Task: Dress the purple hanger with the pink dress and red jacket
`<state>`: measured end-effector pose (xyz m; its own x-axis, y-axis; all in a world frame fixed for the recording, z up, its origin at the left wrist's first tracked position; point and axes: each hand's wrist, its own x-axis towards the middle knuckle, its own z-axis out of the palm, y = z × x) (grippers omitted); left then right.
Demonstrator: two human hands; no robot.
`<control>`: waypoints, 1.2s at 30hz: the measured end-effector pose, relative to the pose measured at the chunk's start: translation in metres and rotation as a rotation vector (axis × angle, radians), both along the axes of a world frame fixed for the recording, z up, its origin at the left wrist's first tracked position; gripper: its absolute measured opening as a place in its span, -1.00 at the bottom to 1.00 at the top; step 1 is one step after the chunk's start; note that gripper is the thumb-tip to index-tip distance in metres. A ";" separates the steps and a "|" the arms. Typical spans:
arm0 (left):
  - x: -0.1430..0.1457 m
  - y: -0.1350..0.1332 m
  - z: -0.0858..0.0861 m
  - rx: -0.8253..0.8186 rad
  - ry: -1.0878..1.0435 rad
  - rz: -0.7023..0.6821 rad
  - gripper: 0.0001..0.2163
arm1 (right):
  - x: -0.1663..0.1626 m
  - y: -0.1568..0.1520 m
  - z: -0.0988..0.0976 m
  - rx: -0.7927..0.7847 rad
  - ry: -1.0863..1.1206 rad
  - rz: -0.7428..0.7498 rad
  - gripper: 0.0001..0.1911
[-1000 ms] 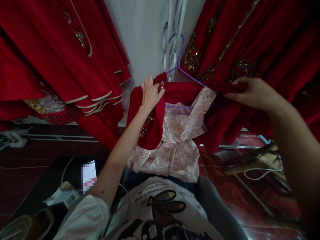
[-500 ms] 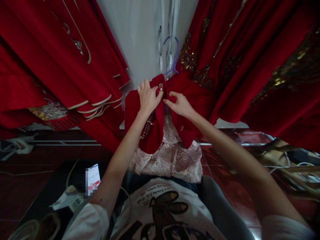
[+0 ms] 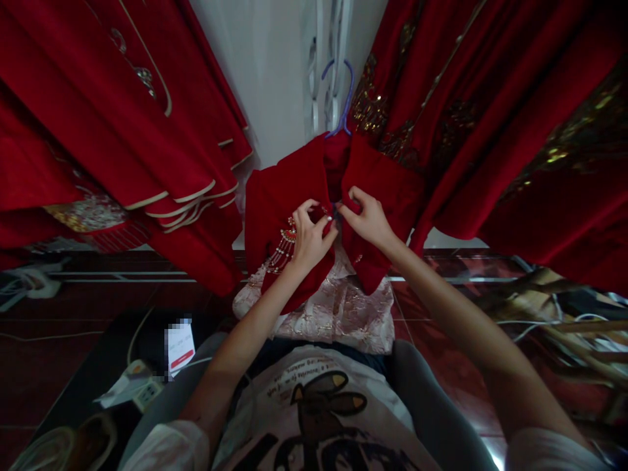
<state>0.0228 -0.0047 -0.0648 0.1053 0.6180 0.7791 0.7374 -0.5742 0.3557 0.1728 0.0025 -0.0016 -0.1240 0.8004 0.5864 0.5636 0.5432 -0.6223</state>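
A short red jacket [image 3: 289, 183] hangs from a purple hanger [image 3: 349, 98] in front of me, its front parted. My left hand [image 3: 311, 235] is closed in a pinch on the jacket's left front edge. Beaded tassels [image 3: 283, 248] hang on the cloth beside that hand. My right hand [image 3: 367, 219] pinches the opposite front edge, thumb and curled forefinger pointing toward the left hand. Below the jacket a pale pink, shiny brocade fabric [image 3: 338, 314] spreads down to my lap. What exactly lies between my fingertips is too small to make out.
Red garments with pale trim [image 3: 196, 131] hang on the left, and red garments with gold sequins [image 3: 471, 163] on the right. A lit phone [image 3: 180, 350] and a power strip [image 3: 148, 394] lie on a dark surface at lower left. Cluttered items [image 3: 564, 314] stand at right.
My left hand has moved down the jacket's front edge, from near the collar to chest level, and the beaded tassels show more. My right hand has shifted slightly right and down.
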 end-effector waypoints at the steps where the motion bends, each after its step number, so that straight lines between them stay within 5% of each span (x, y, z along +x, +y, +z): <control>1: 0.001 0.001 0.003 -0.009 -0.031 -0.003 -0.89 | -0.002 -0.001 -0.001 -0.001 0.012 0.003 -0.74; 10: -0.001 0.009 0.002 -0.189 -0.468 -0.283 -0.97 | -0.002 -0.004 -0.036 -0.134 0.338 0.241 -0.60; 18: -0.001 0.014 0.001 -0.334 -0.596 -0.374 -0.93 | 0.001 -0.004 -0.044 -0.105 0.410 0.171 -0.71; 36: -0.019 0.015 0.039 -0.237 -0.108 -0.459 -0.95 | -0.009 -0.003 -0.041 0.046 0.485 0.057 -0.76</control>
